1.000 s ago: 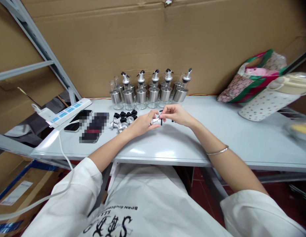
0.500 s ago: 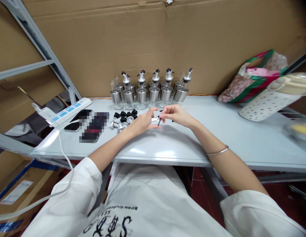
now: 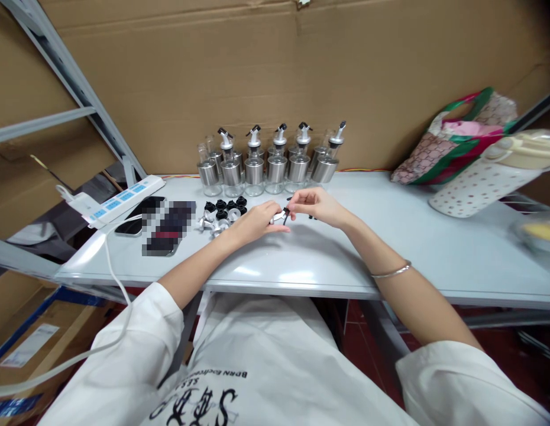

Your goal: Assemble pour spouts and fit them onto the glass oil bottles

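Observation:
Above the middle of the table my left hand (image 3: 261,219) is closed around a silver bottle pourer spout (image 3: 278,218), its body mostly hidden by the fingers. My right hand (image 3: 314,205) pinches a small black flap (image 3: 286,213) at the spout's tip; whether the two are joined I cannot tell. Left of my hands lie several black stoppers (image 3: 221,205) and, nearer me, several loose silver pourer spouts (image 3: 220,225). A few tiny black pieces (image 3: 313,217) lie on the table beneath my right hand, partly covered by it.
Glass bottles with steel sleeves (image 3: 254,173) stand in rows at the back, several topped with pourers. On the left are two phones (image 3: 144,214), a power strip (image 3: 128,198) and a white cable (image 3: 119,278). A dotted flask (image 3: 476,177) and a patterned bag (image 3: 456,142) stand right.
My left fingers have closed further over the spout, the index finger coming down. The black flap has turned and sits closer against the spout's tip. My right hand has barely moved.

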Action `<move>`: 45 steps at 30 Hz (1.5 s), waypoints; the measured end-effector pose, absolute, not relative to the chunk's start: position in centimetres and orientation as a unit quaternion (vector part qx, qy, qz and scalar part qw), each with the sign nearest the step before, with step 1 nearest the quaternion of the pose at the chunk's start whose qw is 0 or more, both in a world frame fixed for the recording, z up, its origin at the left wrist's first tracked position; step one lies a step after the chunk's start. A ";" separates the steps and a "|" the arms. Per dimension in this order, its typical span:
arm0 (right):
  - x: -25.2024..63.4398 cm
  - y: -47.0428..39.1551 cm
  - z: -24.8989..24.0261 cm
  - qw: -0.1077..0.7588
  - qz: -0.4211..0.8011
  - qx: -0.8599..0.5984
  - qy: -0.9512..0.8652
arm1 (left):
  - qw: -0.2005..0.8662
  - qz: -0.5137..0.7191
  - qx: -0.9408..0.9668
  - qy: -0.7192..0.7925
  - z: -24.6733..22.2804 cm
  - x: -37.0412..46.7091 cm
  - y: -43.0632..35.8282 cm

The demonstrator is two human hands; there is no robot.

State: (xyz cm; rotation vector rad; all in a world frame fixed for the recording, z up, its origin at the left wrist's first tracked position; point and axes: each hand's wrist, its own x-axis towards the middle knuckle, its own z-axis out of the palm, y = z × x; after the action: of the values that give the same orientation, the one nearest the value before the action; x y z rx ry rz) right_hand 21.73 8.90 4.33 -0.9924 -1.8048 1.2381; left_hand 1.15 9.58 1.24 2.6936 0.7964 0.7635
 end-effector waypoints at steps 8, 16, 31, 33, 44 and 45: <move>22.2 9.2 4.3 0.334 0.532 -0.389 -0.674 | 0.056 0.257 0.923 0.282 1.0 1.2 9.6; 21.7 9.2 3.8 0.352 0.535 -0.374 -0.671 | 0.029 0.223 0.923 0.313 1.4 1.3 9.2; 21.5 9.3 3.5 0.357 0.515 -0.368 -0.687 | 0.020 0.176 0.922 0.345 1.8 1.5 8.9; 21.6 9.4 3.4 0.352 0.514 -0.371 -0.689 | 0.023 0.172 0.927 0.334 1.8 1.4 8.9; 21.9 9.3 3.8 0.321 0.534 -0.379 -0.684 | 0.045 0.181 0.935 0.301 1.5 1.2 9.0; 21.9 9.3 3.9 0.320 0.536 -0.380 -0.683 | 0.043 0.181 0.936 0.299 1.5 1.2 9.1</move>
State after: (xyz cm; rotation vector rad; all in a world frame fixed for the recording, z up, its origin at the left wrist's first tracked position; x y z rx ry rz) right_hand 21.89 9.29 3.87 -0.9996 -1.7938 1.4074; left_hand 1.17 9.08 1.51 2.8631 0.9154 0.5540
